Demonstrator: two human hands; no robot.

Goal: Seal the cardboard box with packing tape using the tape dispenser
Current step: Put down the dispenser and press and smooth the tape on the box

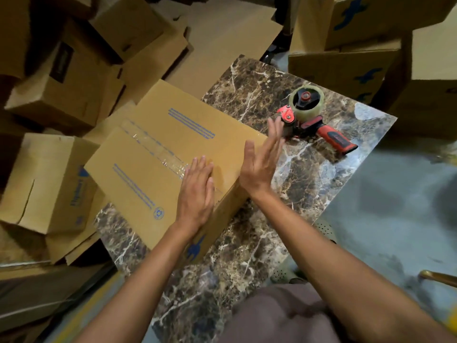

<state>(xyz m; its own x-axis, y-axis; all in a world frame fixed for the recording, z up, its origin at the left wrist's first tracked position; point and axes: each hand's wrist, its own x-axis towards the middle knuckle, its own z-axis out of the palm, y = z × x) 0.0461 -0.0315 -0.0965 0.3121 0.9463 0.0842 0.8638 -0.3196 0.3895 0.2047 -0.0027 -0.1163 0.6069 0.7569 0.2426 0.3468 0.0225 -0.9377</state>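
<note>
Left hand (197, 191): laid flat on the top of the box (230, 134) at its near end, fingers straight and together, nothing gripped
Right hand (259, 164): held open and edge-on at the box's right edge, fingers straight; contact with the cardboard cannot be confirmed
Tape (158, 149): a clear strip is laid along the centre seam, wrinkled near the left fingertips
Tape dispenser (314, 120): left on the table (247, 243), just beyond the right fingertips, untouched
Step judged: the strip is being pressed down at the near end
Risk: wrinkles may be sealed in if the strip is rubbed unevenly; the dispenser may be knocked by the right fingertips; the box may be slid across the smooth table by a hard push
</note>
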